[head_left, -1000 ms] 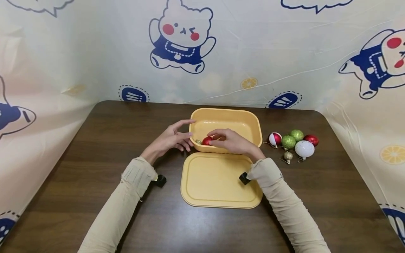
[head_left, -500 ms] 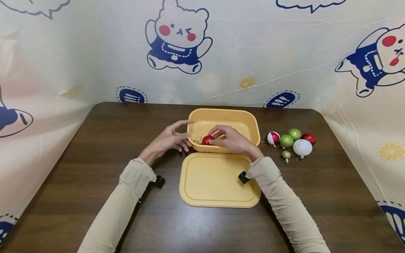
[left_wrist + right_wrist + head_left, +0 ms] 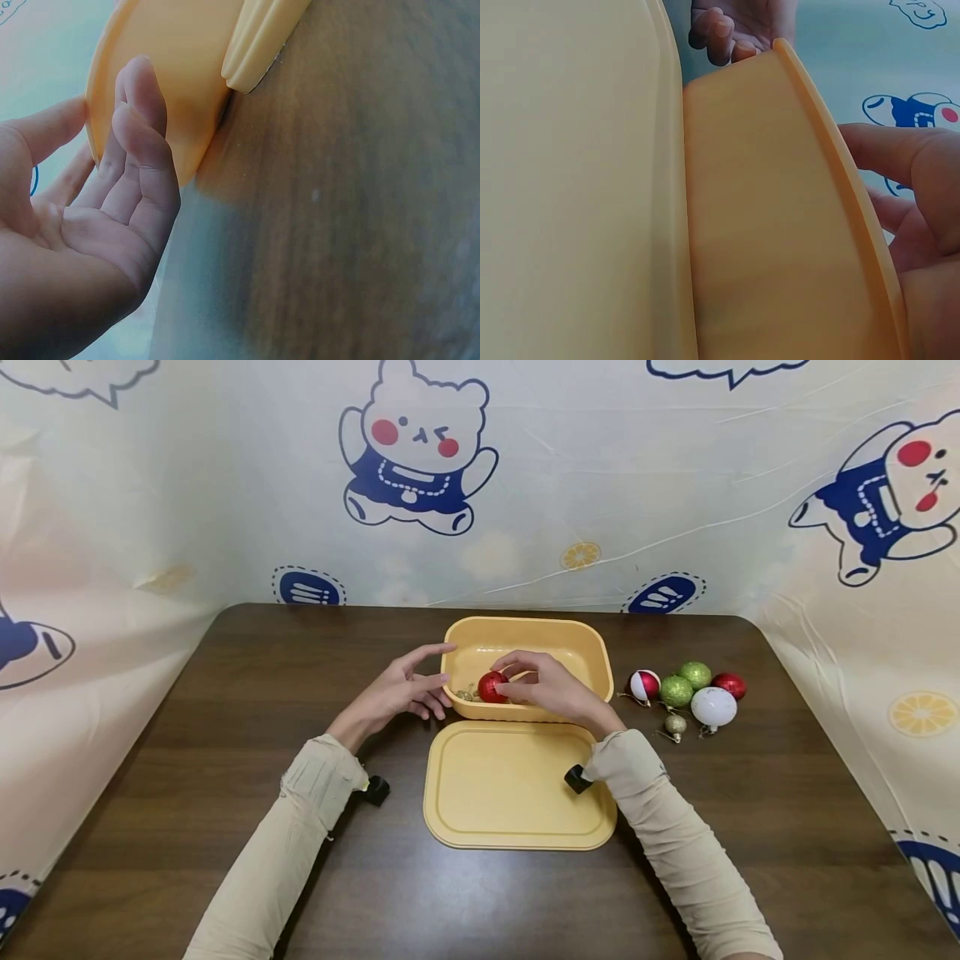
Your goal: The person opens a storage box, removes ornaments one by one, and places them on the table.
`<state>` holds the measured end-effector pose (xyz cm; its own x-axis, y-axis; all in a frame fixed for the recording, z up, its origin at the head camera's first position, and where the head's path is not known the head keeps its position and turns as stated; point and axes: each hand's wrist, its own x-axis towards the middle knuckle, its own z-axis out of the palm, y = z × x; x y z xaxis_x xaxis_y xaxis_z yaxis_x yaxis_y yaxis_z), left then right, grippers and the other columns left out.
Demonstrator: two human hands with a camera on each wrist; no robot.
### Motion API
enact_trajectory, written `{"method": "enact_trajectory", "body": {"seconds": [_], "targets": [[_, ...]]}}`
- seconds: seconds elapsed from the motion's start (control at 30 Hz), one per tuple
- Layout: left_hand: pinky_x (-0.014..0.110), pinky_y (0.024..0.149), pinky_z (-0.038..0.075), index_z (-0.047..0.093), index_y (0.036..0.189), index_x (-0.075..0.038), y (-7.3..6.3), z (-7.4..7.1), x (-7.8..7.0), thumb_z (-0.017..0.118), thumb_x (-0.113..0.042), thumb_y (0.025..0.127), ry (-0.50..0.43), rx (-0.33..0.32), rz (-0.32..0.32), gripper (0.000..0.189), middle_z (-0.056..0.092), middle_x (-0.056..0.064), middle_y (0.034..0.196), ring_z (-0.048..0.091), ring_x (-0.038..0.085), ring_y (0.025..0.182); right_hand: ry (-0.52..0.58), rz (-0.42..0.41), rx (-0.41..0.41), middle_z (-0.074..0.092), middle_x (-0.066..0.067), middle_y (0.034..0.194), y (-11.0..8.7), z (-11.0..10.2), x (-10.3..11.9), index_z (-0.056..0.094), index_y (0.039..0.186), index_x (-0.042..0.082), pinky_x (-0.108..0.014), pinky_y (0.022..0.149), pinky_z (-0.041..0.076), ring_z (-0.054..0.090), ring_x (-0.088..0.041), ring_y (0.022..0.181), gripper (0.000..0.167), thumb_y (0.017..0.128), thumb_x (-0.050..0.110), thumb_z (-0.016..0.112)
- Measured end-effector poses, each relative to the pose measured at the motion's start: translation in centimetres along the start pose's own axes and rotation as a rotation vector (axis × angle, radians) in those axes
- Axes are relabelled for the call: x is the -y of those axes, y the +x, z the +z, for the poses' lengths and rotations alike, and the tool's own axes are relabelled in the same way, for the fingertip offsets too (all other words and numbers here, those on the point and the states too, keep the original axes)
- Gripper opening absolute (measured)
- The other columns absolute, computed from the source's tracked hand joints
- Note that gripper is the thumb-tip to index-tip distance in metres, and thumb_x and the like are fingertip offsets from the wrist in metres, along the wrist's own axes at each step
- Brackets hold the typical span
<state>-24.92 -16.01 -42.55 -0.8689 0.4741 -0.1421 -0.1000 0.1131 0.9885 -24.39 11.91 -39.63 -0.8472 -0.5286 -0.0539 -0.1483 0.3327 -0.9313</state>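
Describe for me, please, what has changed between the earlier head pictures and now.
The right hand, holding the red ball inside the yellow box, has moved it slightly rightward and away from the near wall, perhaps lifting it a little. No new grip or release shows. The left hand at the box's left end, the lid and the ornaments on the right stayed put.

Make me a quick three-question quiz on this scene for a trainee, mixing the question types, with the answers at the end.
1. Which colour of ball does the right hand hold: a) white, b) red, c) gold?
2. True or false: the lid is off the container.
3. In the head view, how many green balls lie to the right of the container?

Key: 1. b, the red ball. 2. True. 3. Two.
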Motion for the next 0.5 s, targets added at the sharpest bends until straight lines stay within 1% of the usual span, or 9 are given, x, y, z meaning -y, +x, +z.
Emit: {"method": "enact_trajectory", "body": {"seconds": [0.27,0.4,0.5], "targets": [[0.038,0.058,0.058,0.037,0.153,-0.025,-0.03,-0.09,0.09,0.062,-0.026,0.1,-0.017,0.006,0.001,0.058,0.072,0.023,0.089,0.071,0.027,0.068,-0.003,-0.013,-0.015,0.063,-0.015,0.121,-0.02,-0.04,-0.03,0.062,0.127,0.007,-0.043,0.086,0.057,0.068,-0.031,0.099,0.033,0.096,0.017,0.068],[0.039,0.058,0.058,0.037,0.153,-0.025,0.04,-0.1,0.14,0.062,-0.026,0.1,-0.021,0.01,0.006,0.059,0.072,0.023,0.088,0.071,0.027,0.068,0.005,-0.018,-0.031,0.064,-0.013,0.122,-0.02,-0.09,-0.02,0.063,0.128,0.008,-0.046,0.086,0.057,0.069,-0.029,0.099,0.033,0.096,0.018,0.067],[0.039,0.058,0.058,0.037,0.153,-0.025,0.1,-0.09,0.15,0.062,-0.026,0.1,-0.022,0.013,0.007,0.058,0.071,0.023,0.088,0.071,0.027,0.068,0.015,-0.028,-0.049,0.063,-0.012,0.123,-0.02,-0.14,0.03,0.063,0.129,0.009,-0.049,0.085,0.056,0.069,-0.029,0.099,0.034,0.097,0.019,0.067]]}}
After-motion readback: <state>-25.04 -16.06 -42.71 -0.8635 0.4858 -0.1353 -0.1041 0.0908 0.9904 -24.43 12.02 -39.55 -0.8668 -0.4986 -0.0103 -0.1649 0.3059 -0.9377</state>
